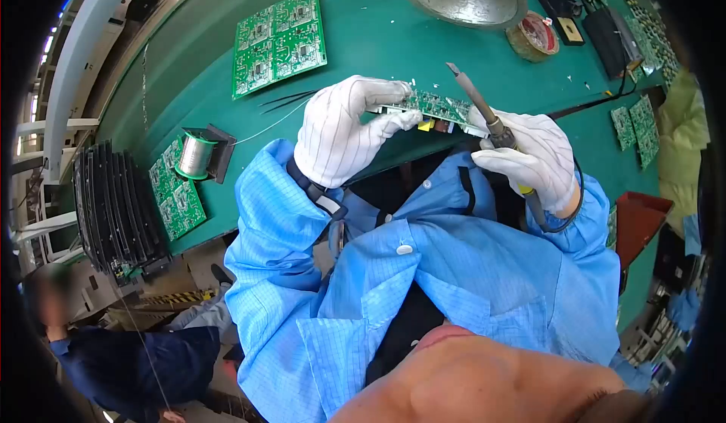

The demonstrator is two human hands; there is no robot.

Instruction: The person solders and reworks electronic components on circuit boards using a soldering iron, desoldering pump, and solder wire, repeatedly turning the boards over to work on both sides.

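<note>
My left hand [340,132], in a white striped glove, pinches one end of a green circuit board [435,105] between thumb and fingers. The board is raised off the table, its small parts facing up and a yellow component showing beneath. My right hand [533,154], gloved too, is closed around a soldering iron [495,124]. The iron's tip points up and away, above the board and apart from it. Its cable loops round my right wrist. A solder spool [197,157] stands left of my left hand, with a thin wire running from it toward that hand.
A large green board panel [278,43] lies on the green mat [363,37]. Tweezers [287,102] are behind my left hand. A metal lamp-like cone [465,0] and a tape roll [533,37] stand at the back. Black racks [117,204] are left; a person [136,362] is lower left.
</note>
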